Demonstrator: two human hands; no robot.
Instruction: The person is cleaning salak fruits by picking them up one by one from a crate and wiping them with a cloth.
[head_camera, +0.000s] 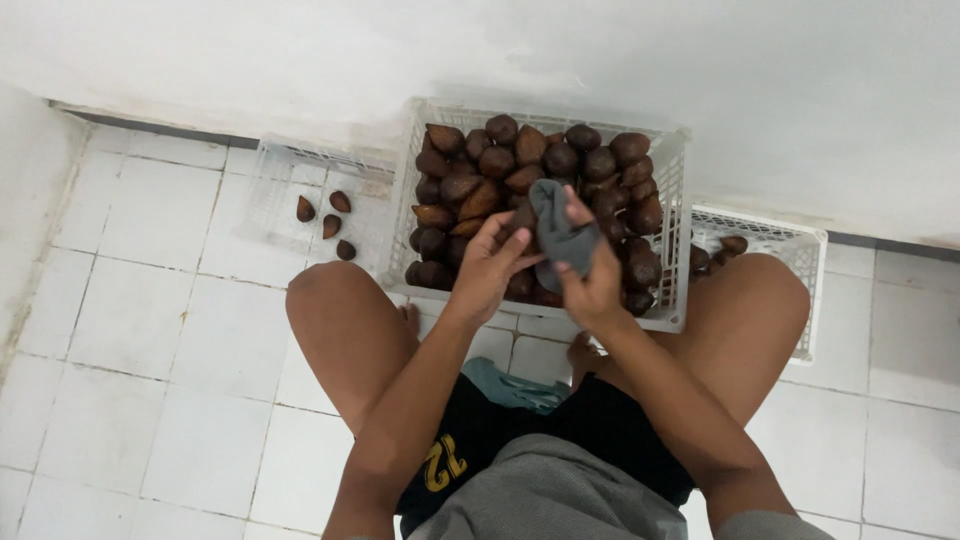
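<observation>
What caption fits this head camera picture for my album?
Two hands, left hand and right hand, hold a grey cloth over a crate of brown snake fruit.

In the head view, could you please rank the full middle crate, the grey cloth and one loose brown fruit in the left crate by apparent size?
1. Middle crate, largest.
2. Grey cloth, held by both the left hand and right hand.
3. Loose fruit, smallest; it lies farther away, but the gap is plain.

A full fruit crate (676, 300) sits before my knees on the floor (150, 330); another crate (290, 175) lies left, a third crate (800, 260) right.
</observation>
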